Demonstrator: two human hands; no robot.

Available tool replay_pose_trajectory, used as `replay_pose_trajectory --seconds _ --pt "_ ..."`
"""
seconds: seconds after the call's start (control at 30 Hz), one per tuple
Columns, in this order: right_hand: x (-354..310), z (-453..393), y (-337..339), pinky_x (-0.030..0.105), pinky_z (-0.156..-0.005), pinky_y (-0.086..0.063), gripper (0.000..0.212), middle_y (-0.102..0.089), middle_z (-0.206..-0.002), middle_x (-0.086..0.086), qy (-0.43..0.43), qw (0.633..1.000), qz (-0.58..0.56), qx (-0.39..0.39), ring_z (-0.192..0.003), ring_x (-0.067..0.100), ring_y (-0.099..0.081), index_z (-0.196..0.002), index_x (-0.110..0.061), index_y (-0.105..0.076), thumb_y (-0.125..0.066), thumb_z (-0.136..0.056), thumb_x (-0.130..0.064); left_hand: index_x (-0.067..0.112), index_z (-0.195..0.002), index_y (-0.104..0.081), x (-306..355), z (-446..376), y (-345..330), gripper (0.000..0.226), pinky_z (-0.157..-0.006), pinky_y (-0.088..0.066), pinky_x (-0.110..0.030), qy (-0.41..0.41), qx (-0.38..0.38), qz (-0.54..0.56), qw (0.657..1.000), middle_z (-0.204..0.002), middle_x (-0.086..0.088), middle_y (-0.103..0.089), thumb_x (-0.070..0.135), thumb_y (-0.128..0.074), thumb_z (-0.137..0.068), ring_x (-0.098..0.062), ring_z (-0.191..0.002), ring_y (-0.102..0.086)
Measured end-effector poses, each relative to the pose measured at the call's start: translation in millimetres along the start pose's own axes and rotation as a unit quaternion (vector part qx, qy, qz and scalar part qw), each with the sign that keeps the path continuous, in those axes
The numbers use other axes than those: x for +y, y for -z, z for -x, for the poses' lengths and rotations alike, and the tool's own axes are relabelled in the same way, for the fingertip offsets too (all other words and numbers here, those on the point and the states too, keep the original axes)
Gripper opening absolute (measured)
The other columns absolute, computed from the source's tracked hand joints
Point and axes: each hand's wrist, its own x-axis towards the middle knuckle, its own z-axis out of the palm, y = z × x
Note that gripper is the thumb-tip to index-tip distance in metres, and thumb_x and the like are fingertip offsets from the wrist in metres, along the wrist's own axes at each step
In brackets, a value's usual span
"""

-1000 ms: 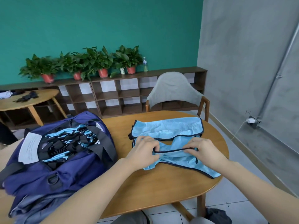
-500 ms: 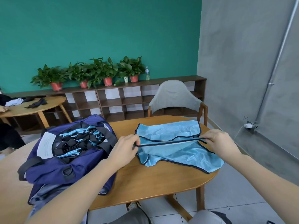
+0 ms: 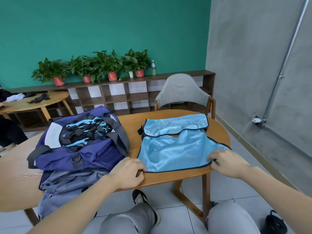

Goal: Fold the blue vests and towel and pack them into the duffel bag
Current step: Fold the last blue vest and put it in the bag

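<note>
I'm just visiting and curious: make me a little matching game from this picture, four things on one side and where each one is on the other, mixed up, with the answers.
Things:
1. duffel bag
2. spread blue vest
3. left hand
4. water bottle

Places:
A. on the long shelf by the potted plants
B. pinching the vest's near left corner
C. on the table's left side, open, with blue and black items inside
D. flat on the table's right side, with another folded blue vest behind it

Pairs: 1-C, 2-D, 3-B, 4-A
</note>
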Motion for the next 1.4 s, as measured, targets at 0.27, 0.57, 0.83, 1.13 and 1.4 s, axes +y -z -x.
replay_pose_trajectory --seconds 0.27,0.57,0.83,1.13,1.4 --pt "-16.9 -68.2 12.4 0.026 -0.088 -0.052 0.032 -0.066 -0.124 -0.013 -0.037 0.998 -0.048 0.029 -0.108 0.007 -0.061 -0.126 -0.030 -0.066 -0.049 -0.100 -0.034 0.028 -0.117 -0.071 11.8 -75.5 17.5 0.026 -0.084 -0.051 -0.030 0.034 0.053 0.062 0.996 -0.104 0.012 -0.065 0.031 -0.053 -0.098 -0.010 -0.092 -0.062" --pt "-24.5 -177.5 -10.6 0.038 -0.090 -0.051 0.025 -0.070 -0.114 -0.003 -0.013 0.996 -0.082 0.037 -0.109 0.020 -0.061 -0.116 -0.024 -0.071 -0.053 -0.099 -0.026 0.021 -0.120 -0.069 0.2 -183.4 -13.3 0.026 -0.087 -0.047 -0.028 0.046 0.044 0.082 0.995 -0.115 0.003 -0.066 0.020 -0.055 -0.098 -0.017 -0.108 -0.059" --pt "7.8 -222.5 -42.1 0.039 -0.097 -0.044 0.036 -0.065 -0.120 0.003 -0.058 0.996 -0.072 -0.007 -0.115 0.025 -0.057 -0.121 -0.019 -0.068 -0.055 -0.087 -0.010 0.020 -0.117 -0.069 -14.6 -249.3 -47.3 0.025 -0.092 -0.048 -0.036 0.044 0.022 0.103 0.993 -0.109 -0.001 -0.066 0.029 -0.065 -0.094 -0.022 -0.110 -0.058" --pt "23.1 -214.4 -34.7 0.033 -0.088 -0.050 0.015 -0.069 -0.099 -0.003 -0.063 0.968 -0.222 0.098 -0.096 0.014 -0.061 -0.105 -0.019 -0.077 -0.067 -0.096 -0.026 0.025 -0.114 -0.067 -3.9 -272.9 -53.6 0.034 -0.091 -0.041 -0.036 0.066 0.049 0.030 0.996 -0.108 0.003 -0.065 0.051 -0.060 -0.093 -0.019 -0.109 -0.054" --pt "28.0 -173.2 2.3 0.021 -0.093 -0.043 0.016 -0.067 -0.103 -0.002 -0.030 0.972 -0.187 0.140 -0.098 0.014 -0.061 -0.109 -0.014 -0.077 -0.066 -0.097 -0.014 0.019 -0.112 -0.065 -11.3 -238.8 -12.5 0.022 -0.087 -0.042 -0.035 0.095 0.098 -0.033 0.990 -0.106 0.000 -0.068 0.014 -0.056 -0.092 -0.026 -0.104 -0.061"
